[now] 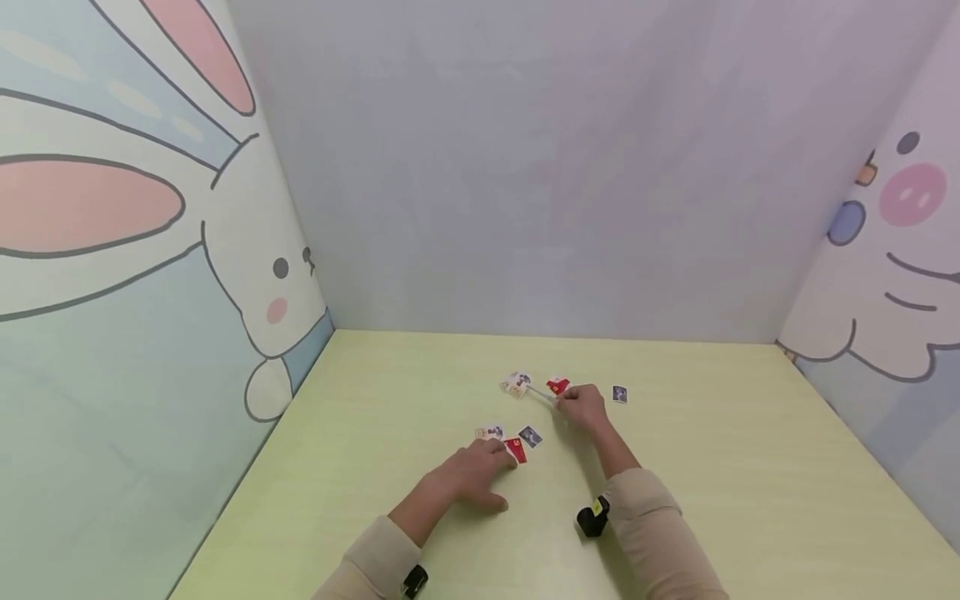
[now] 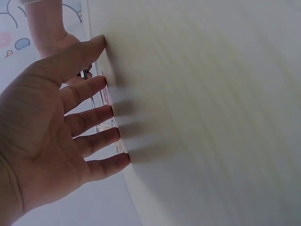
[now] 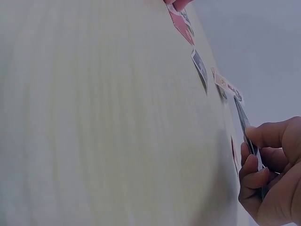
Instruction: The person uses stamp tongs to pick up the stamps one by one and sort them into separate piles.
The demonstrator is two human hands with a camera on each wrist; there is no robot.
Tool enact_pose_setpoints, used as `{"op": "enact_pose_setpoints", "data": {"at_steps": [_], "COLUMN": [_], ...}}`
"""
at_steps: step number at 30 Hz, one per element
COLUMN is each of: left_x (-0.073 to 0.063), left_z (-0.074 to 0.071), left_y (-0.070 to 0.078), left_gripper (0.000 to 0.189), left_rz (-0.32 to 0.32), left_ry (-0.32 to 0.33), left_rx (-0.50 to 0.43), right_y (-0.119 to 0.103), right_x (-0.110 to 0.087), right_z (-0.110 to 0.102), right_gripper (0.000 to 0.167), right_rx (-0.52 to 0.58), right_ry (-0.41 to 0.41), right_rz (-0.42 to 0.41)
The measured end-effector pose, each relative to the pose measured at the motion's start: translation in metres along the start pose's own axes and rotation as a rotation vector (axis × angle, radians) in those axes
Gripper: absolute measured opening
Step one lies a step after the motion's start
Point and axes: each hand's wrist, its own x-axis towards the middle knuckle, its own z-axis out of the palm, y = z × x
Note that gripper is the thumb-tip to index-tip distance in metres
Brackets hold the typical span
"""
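My right hand [image 1: 583, 406] holds metal tweezers [image 3: 243, 120], its thumb and fingers closed round them. At the tweezers' tips is a pale stamp [image 3: 228, 86] with a small picture, tilted and partly above the table, near another pale piece at the back. My left hand [image 1: 474, 477] lies with spread fingers, fingertips down on the table at the near group of stamps. That group shows a red stamp [image 1: 517, 450], partly under the fingers, a dark stamp [image 1: 530, 436] and pale stamps [image 1: 491, 432]. How firmly the left fingers press cannot be seen.
Behind the right hand lies a red stamp [image 1: 558, 385], and a dark stamp [image 1: 619, 394] sits farther right. The pale yellow table [image 1: 390, 383] meets a grey back wall [image 1: 525, 208]. Cartoon-printed panels stand at both sides.
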Motion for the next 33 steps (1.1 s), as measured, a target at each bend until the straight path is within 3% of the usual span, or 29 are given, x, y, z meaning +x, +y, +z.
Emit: {"op": "enact_pose_setpoints", "data": {"at_steps": [9, 17, 25, 33], "left_x": [-0.0016, -0.0027, 0.0000, 0.0002], "left_z": [-0.0020, -0.0026, 0.0001, -0.0013], "left_y": [0.0020, 0.0031, 0.0002, -0.0003], "left_gripper": [0.051, 0.051, 0.052, 0.051], "left_rz": [0.000, -0.009, -0.007, 0.010], "left_ry": [-0.010, -0.009, -0.015, -0.002], "left_rx": [-0.009, -0.021, -0.026, -0.009], "right_y": [0.0010, 0.0008, 0.0015, -0.0039], "right_x": [0.0005, 0.0006, -0.0032, -0.0066], "right_z": [0.0020, 0.0010, 0.0031, -0.0005], "right_gripper": [0.011, 0.012, 0.013, 0.012], "right_rx": [-0.027, -0.042, -0.070, -0.092], "right_ry": [0.001, 0.000, 0.051, 0.049], "right_rz": [0.036, 0.027, -0.001, 0.022]}}
